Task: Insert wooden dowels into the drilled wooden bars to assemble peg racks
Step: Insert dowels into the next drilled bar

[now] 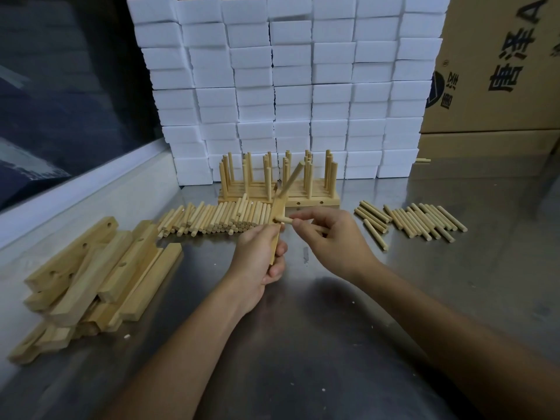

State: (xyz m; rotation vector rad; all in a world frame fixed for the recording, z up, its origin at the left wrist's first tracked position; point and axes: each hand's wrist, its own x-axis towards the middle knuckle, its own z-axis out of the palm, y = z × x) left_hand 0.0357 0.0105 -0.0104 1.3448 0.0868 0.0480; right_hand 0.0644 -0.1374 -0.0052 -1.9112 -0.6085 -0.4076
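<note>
My left hand [261, 259] grips a drilled wooden bar [278, 214], held nearly upright above the steel table. One dowel [291, 177] sticks out of the bar's upper end, slanting up to the right. My right hand [330, 234] pinches a second dowel [284, 220], and its tip sits at a hole in the bar's middle. A row of loose dowels [218, 218] lies just behind my left hand. More loose dowels [418, 221] are spread to the right.
Finished peg racks [303, 183] stand behind the bar. A heap of drilled bars [91, 274] lies at the left. White foam blocks [288, 86] are stacked at the back, cardboard boxes [500, 71] at the right. The steel table [303, 328] stretches toward me.
</note>
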